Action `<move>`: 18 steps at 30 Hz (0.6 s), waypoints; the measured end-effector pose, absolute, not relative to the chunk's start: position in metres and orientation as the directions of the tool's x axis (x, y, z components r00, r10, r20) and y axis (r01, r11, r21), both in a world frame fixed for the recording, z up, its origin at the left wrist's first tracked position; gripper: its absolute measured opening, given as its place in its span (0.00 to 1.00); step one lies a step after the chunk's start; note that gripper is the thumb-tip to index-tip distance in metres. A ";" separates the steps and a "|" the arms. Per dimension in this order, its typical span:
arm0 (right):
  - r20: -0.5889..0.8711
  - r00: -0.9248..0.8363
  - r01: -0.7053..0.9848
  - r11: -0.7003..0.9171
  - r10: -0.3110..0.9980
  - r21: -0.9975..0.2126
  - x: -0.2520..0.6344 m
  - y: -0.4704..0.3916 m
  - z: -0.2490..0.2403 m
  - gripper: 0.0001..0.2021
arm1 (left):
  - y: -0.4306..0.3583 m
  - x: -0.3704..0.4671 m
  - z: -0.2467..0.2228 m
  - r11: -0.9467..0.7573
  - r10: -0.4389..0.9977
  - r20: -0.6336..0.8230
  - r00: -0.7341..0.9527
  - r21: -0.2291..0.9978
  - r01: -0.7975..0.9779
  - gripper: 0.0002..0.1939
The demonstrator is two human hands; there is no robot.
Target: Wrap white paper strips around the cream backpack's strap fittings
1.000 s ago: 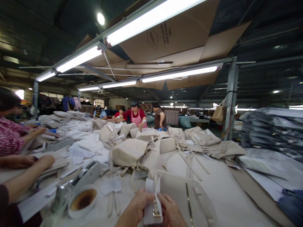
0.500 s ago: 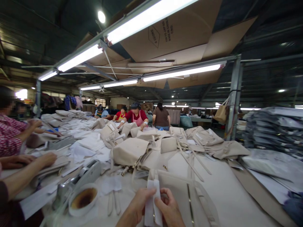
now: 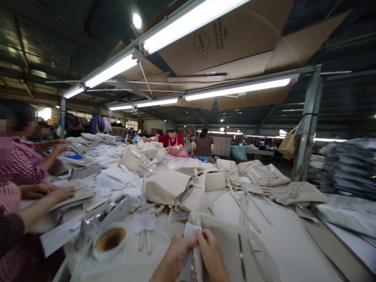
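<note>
Both hands are pinched on a strip of white paper [image 3: 190, 250]: the left hand [image 3: 176, 256] and the right hand [image 3: 210, 252] meet at its top edge, fingertips pressing the fold shut around what looks like a gold buckle [image 3: 194, 270] at the near edge of the beige bag [image 3: 229, 243]. The bag lies flat on the table [image 3: 282, 239] right in front of the person, its strap running off toward the pile of other bags [image 3: 167, 186]. To do this well, I'd say the paper wants to sit snug and square over the metal, with no gold showing, and the thumbs should hold the fold tight until it is fixed. Just left of the hands stand a stained bowl [image 3: 111, 239] and a tape dispenser [image 3: 105, 217]. A co-worker's arm [image 3: 44, 203] rests on the table further left, and more people work at the far end.
</note>
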State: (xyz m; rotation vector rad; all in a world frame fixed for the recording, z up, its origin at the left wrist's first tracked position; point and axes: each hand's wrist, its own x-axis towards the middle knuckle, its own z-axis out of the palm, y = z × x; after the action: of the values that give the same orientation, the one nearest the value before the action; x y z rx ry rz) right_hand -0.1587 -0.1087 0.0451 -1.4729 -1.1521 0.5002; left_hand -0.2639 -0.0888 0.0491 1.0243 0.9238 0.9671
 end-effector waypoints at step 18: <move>0.341 0.445 0.332 0.201 0.828 -0.922 -0.164 -0.114 0.029 0.17 | -0.137 -0.261 0.061 -0.387 0.922 0.247 0.299 0.551 0.739 0.26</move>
State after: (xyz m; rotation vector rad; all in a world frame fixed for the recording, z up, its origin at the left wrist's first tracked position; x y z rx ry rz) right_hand -0.1637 -0.1143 0.0290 -1.3835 -1.1226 0.4747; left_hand -0.2609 -0.1372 0.0614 2.2397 1.4981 0.7665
